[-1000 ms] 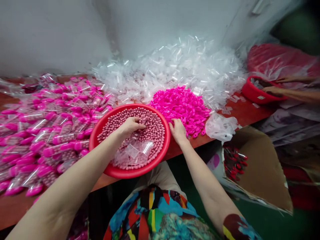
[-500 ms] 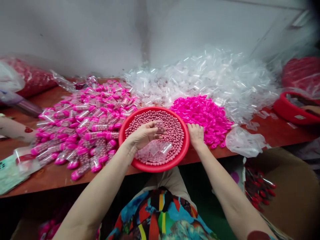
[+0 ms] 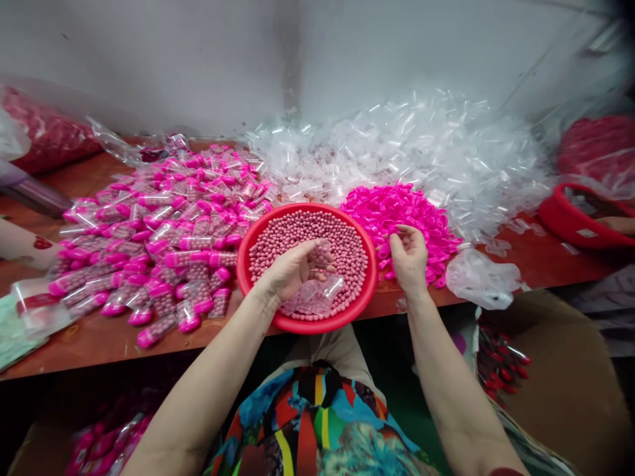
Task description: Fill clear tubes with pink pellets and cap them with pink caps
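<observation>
A red basin (image 3: 248, 277) full of small pink balls (image 3: 297, 231) sits at the table's front edge, with a few clear tubes (image 3: 317, 297) lying in it. My left hand (image 3: 292, 271) hovers over the basin, fingers closed on a clear tube filled with pink balls (image 3: 321, 254). My right hand (image 3: 409, 254) is raised at the near edge of a heap of bright pink caps (image 3: 397, 211), fingers pinched together; whether they hold a cap is not clear.
Filled, pink-capped tubes (image 3: 163, 225) are heaped on the left of the wooden table (image 3: 536, 258). A big pile of empty clear tubes (image 3: 421, 152) lies at the back. Another red basin (image 3: 560, 225) stands far right, a cardboard box (image 3: 575, 390) below it. Another person's hand (image 3: 22, 244) rests at left.
My right hand has lifted off the basin rim and curled its fingers at the cap heap. My left hand keeps the filled tube over the basin, slightly lower.
</observation>
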`<state>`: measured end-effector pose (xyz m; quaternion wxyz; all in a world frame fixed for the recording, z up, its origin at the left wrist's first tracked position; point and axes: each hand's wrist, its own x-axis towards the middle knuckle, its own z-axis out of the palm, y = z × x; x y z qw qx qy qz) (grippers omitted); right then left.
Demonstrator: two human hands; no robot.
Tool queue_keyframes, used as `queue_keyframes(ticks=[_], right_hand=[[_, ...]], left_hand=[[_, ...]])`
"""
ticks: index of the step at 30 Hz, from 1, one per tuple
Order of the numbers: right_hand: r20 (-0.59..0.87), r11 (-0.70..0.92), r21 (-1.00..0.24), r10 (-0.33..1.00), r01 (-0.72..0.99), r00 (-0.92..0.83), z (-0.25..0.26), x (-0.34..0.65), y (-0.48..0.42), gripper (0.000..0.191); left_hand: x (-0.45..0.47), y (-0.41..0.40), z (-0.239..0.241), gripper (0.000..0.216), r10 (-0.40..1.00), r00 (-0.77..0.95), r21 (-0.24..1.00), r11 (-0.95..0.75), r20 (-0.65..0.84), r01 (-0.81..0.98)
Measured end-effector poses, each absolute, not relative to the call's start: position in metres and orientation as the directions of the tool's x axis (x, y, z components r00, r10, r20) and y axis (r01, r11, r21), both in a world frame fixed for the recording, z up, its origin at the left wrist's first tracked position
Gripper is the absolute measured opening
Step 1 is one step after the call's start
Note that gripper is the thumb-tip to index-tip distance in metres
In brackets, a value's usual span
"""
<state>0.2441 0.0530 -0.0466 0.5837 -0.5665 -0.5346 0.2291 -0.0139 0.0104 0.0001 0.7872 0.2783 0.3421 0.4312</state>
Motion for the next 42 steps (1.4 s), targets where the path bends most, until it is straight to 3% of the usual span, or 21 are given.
queue_keyframes(ticks=[3,6,9,11,17,21,26,28,32,35,37,39,42], right_hand=[[0.259,0.243,-0.962,0.956,0.128,0.136,-0.033,0.211,0.048,0.034],[0.27,0.261,-0.937,0.963,0.231,0.01,-0.028,0.186,0.048,0.039],[0.422,0.453,-0.796,0.891,0.402,-0.167,-0.016,0.172,0.046,0.024],[0.461,0.556,-0.743,0.829,0.374,-0.316,-0.005,0.168,0.043,0.015],[0.331,0.621,-0.729,0.688,0.288,-0.646,0.014,0.165,0.045,0.014],[0.276,0.596,-0.748,0.679,0.292,-0.68,0.011,0.165,0.056,0.013],[0.249,0.396,-0.862,0.874,0.315,-0.417,-0.007,0.161,0.083,0.019],[0.224,0.4,-0.79,0.894,0.465,-0.389,-0.015,0.159,0.092,0.016],[0.16,0.499,-0.447,0.861,0.742,-0.483,-0.026,0.154,0.089,0.022],[0.021,0.576,-0.223,0.81,0.787,-0.586,-0.03,0.147,0.079,0.023],[-0.041,0.587,-0.153,0.8,0.795,-0.599,-0.03,0.143,0.075,0.019],[-0.004,0.553,-0.235,0.822,0.8,-0.569,-0.029,0.142,0.075,0.018],[0.104,0.377,-0.705,0.893,0.601,-0.439,-0.023,0.144,0.078,0.017]], left_hand=[[-0.012,0.009,-0.001,0.028,0.894,0.321,0.774,0.436,-0.314,-0.459],[-0.014,0.009,-0.002,0.027,0.925,0.225,0.807,0.379,-0.308,-0.452],[-0.015,0.007,-0.004,0.027,0.916,0.23,0.786,0.399,-0.327,-0.471],[-0.015,0.007,-0.005,0.026,0.907,0.253,0.782,0.42,-0.337,-0.461],[-0.011,0.006,-0.008,0.043,0.904,0.235,0.816,0.425,-0.358,-0.392],[-0.013,0.006,-0.006,0.047,0.884,0.249,0.791,0.466,-0.396,-0.396],[-0.018,0.009,-0.005,0.047,0.907,0.172,0.763,0.417,-0.384,-0.494],[-0.02,0.009,-0.005,0.044,0.926,0.13,0.754,0.366,-0.355,-0.545],[-0.023,0.01,-0.004,0.044,0.931,0.094,0.715,0.332,-0.352,-0.615],[-0.024,0.01,-0.002,0.046,0.93,0.114,0.688,0.338,-0.351,-0.642],[-0.025,0.01,-0.002,0.046,0.93,0.13,0.676,0.34,-0.342,-0.653],[-0.025,0.009,-0.002,0.042,0.933,0.138,0.673,0.338,-0.333,-0.658],[-0.025,0.006,-0.005,0.028,0.938,0.132,0.69,0.327,-0.322,-0.646]])
